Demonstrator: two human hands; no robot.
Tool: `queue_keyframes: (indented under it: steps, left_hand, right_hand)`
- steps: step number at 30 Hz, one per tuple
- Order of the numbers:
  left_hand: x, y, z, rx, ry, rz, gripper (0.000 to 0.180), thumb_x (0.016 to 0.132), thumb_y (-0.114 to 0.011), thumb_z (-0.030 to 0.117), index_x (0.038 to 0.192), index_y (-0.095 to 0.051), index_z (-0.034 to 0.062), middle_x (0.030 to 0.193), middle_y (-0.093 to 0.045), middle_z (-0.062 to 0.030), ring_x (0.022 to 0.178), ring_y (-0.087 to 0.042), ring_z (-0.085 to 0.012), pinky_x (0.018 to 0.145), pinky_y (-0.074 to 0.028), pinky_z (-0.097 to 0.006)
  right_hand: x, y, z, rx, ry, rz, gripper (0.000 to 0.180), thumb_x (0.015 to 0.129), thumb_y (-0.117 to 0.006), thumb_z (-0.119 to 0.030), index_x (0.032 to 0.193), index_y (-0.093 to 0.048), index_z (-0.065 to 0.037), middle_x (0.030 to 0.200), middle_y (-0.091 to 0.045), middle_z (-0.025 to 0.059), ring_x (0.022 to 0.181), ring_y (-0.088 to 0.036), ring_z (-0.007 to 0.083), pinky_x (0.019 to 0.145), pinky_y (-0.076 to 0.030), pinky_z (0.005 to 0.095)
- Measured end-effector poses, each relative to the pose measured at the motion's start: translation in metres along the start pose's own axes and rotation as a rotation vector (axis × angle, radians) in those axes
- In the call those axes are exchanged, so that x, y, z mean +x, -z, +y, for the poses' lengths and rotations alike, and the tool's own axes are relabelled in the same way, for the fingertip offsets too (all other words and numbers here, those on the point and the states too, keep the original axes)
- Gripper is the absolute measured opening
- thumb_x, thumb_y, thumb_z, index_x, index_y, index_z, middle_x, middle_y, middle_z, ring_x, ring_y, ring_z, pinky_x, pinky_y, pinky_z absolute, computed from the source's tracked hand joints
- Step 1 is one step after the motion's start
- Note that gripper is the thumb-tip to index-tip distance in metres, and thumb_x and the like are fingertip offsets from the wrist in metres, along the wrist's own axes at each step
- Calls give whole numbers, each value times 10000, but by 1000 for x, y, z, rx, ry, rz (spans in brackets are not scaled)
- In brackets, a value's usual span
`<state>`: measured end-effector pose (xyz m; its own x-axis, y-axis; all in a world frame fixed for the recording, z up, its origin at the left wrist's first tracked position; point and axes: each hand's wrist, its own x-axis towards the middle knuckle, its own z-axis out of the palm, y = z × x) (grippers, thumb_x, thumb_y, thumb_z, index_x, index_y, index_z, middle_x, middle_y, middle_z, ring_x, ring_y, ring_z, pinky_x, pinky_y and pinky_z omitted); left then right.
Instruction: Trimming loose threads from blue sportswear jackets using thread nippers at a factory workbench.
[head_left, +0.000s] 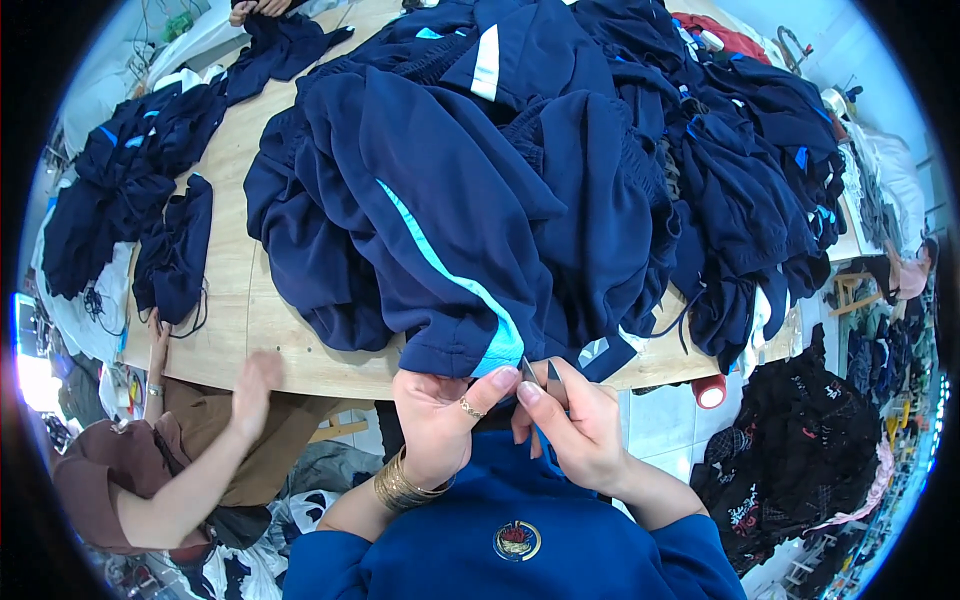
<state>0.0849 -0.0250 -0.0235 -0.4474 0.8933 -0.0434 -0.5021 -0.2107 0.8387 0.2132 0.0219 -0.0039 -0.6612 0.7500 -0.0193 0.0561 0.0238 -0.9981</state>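
My left hand (432, 418) pinches the lower hem of a navy garment (440, 190) between thumb and fingers. A light-blue stripe (440, 262) runs down the garment to that hem, and its upper part rests on the pile. Held in my right hand (585, 425) is a small pair of metal thread snips (553, 380). The blades point up beside the hem, close to my left thumb. Whether they touch the cloth or a thread, I cannot tell.
Navy garments (750, 190) are heaped across the wooden table (225, 290), with more at its left side (110, 210). A co-worker's blurred arm (215, 455) reaches in at left. Another person's hands (258, 10) work at the far edge. Black patterned cloth (800, 440) lies lower right.
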Motion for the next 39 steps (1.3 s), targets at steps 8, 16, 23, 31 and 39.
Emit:
queue_keyframes:
  steps: [8,16,23,31,39]
  left_hand:
    - [-1,5,-1,42,-15,-48,218,728,-627,-47,932,-553,-26,858,-615,-92,758,-591,-134,672,-479,-236]
    - [-2,2,-6,78,-71,-73,179,741,-626,-52,910,-573,-30,885,-623,-104,803,-595,-141,753,-468,-258]
    - [0,0,-6,-1,-38,-89,204,730,-627,-65,921,-571,-16,887,-620,-98,821,-588,-141,776,-459,-260]
    - [12,6,-6,-93,80,60,257,725,-607,-88,961,-539,-13,910,-593,-63,849,-569,-128,798,-451,-261]
    - [5,13,-8,-108,128,-65,205,764,-606,-31,956,-544,0,931,-590,-53,850,-560,-115,768,-451,-246]
  right_hand:
    - [8,9,1,218,-152,-19,210,874,-521,-185,795,-565,5,569,-538,34,513,-520,74,487,-412,193]
    - [13,13,4,457,-275,-70,319,885,-499,-249,712,-562,10,519,-495,27,406,-432,61,404,-328,179]
    - [12,9,7,632,-252,-35,355,871,-513,-225,611,-552,14,493,-495,45,362,-406,69,361,-286,188]
    - [17,27,1,550,-47,140,195,827,-552,-135,716,-588,22,562,-524,52,419,-439,84,409,-320,197]
    - [27,11,5,-447,482,175,223,654,-683,30,861,-662,-51,647,-554,61,500,-522,132,444,-396,225]
